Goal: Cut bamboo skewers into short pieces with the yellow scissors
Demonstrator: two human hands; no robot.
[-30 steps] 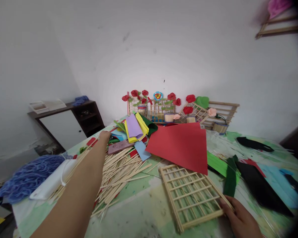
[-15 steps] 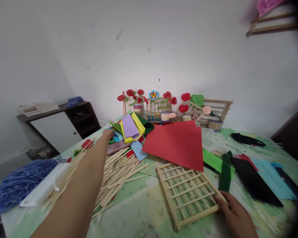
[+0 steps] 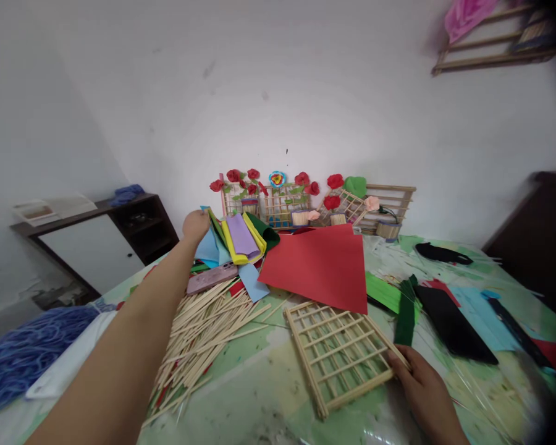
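At the far left of the table, my left hand (image 3: pixel 197 226) is closed on the upper edge of a light blue craft sheet (image 3: pixel 208 247), lifting it upright. A green sheet (image 3: pixel 217 226) stands right beside these fingers, next to folded yellow (image 3: pixel 233 251) and purple (image 3: pixel 243 236) sheets. My right hand (image 3: pixel 419 382) grips the near right corner of a lattice of thin wooden sticks (image 3: pixel 345 352), thumb on top. The lattice lies just in front of a large red sheet (image 3: pixel 319 266), partly under its edge.
Loose wooden sticks (image 3: pixel 204 340) and a phone (image 3: pixel 212 278) lie left of centre. Blue yarn (image 3: pixel 32 349) sits at the left edge. Flower-decorated lattices (image 3: pixel 285 207) lean along the wall. Right of the lattice are a black flat object (image 3: pixel 454 324) and green strips (image 3: pixel 405 315).
My left hand has risen, pulling up the light blue sheet with the green one beside it. My right hand still holds the lattice corner. The view has turned slightly right.
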